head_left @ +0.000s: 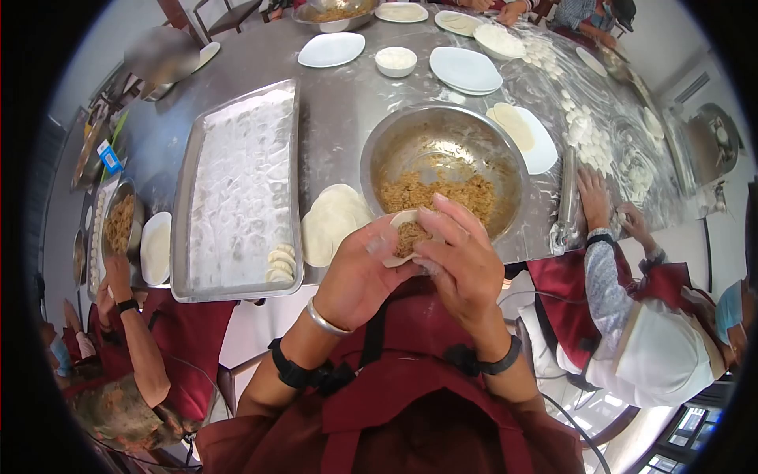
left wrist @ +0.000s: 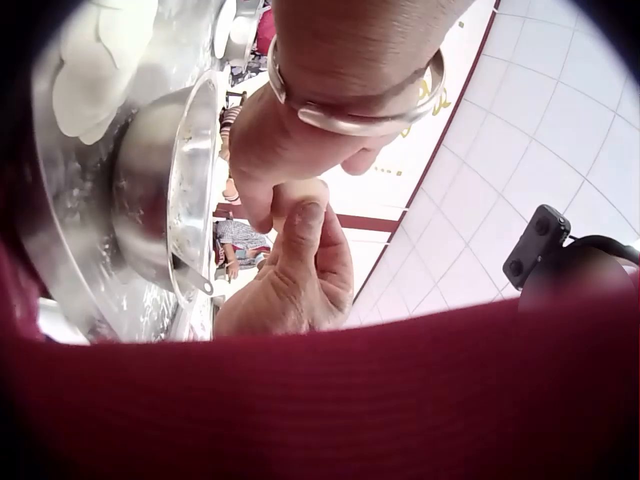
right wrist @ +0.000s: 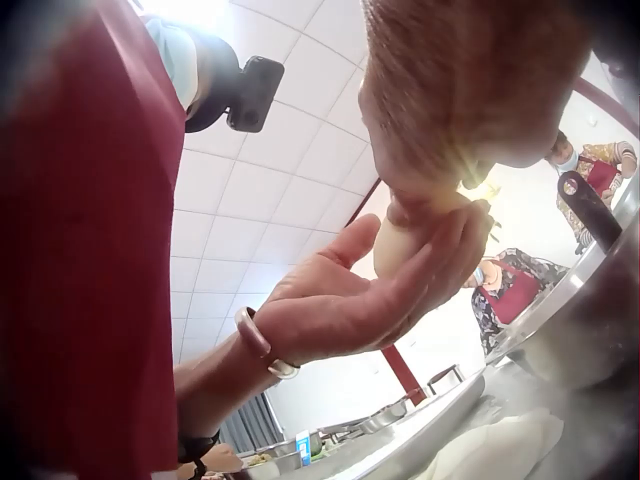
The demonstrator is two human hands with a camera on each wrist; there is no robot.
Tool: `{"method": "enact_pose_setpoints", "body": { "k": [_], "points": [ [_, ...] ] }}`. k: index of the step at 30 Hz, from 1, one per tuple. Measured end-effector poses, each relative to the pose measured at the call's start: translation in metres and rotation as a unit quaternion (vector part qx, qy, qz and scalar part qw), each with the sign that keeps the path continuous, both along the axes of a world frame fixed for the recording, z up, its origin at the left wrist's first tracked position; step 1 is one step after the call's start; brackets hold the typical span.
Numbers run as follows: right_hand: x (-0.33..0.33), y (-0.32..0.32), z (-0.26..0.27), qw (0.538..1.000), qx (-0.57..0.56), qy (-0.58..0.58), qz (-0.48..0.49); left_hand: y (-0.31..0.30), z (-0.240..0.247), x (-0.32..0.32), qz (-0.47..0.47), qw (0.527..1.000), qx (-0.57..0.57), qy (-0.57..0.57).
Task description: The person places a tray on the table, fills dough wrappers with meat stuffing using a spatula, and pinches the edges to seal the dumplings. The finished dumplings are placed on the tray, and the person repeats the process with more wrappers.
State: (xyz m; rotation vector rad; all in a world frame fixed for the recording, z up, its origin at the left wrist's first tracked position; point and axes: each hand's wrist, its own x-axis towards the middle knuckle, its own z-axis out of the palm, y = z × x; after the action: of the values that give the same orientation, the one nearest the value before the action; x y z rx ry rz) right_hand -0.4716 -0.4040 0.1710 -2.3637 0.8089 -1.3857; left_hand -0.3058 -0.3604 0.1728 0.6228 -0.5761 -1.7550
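A round dough wrapper [head_left: 395,251] with brown filling [head_left: 411,236] on it lies cupped in the left hand [head_left: 359,268], over the near rim of a steel bowl [head_left: 379,138]. From the other side the right hand [head_left: 462,265] pinches the wrapper's edge with thumb and fingers. The right wrist view shows the pale underside of the wrapper [right wrist: 398,246] resting on the left fingers [right wrist: 350,310]. In the left wrist view both hands meet around the dough [left wrist: 300,190]. More filling lies in the bowl.
Left of the bowl lie stacked wrappers [head_left: 335,221] and a floured tray [head_left: 181,229] with several dumplings [head_left: 281,263] in its near corner. Beyond stand plates [head_left: 466,69] and a small white bowl [head_left: 395,62]. Other people's hands [head_left: 594,197] work to the right, by floured dough pieces [head_left: 584,134].
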Motion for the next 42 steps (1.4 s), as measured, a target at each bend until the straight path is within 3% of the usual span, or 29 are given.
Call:
{"method": "enact_pose_setpoints", "body": {
  "k": [4, 13, 17, 22, 29, 42],
  "points": [
    [0.006, -0.001, 0.005, 0.998, 0.033, -0.038, -0.025, 0.002, 0.008, -0.004, 0.002, 0.98, -0.052, -0.193],
    [0.013, 0.0, 0.0, 0.994, 0.062, -0.078, -0.051, 0.005, 0.002, -0.006, 0.069, 0.959, -0.058, -0.27],
    [-0.008, -0.001, 0.007, 0.987, 0.079, -0.092, -0.103, 0.007, 0.005, -0.004, 0.099, 0.975, -0.021, -0.196],
    [-0.049, -0.011, 0.002, 0.966, 0.082, -0.132, -0.209, 0.01, -0.006, 0.009, 0.137, 0.968, 0.025, -0.211],
    [-0.091, -0.028, -0.027, 0.927, 0.147, -0.158, -0.307, 0.022, -0.019, 0.02, 0.138, 0.977, 0.007, -0.163],
    [-0.109, -0.071, -0.043, 0.917, 0.162, -0.168, -0.323, 0.023, -0.023, 0.02, 0.182, 0.968, 0.028, -0.171]
  ]
}}
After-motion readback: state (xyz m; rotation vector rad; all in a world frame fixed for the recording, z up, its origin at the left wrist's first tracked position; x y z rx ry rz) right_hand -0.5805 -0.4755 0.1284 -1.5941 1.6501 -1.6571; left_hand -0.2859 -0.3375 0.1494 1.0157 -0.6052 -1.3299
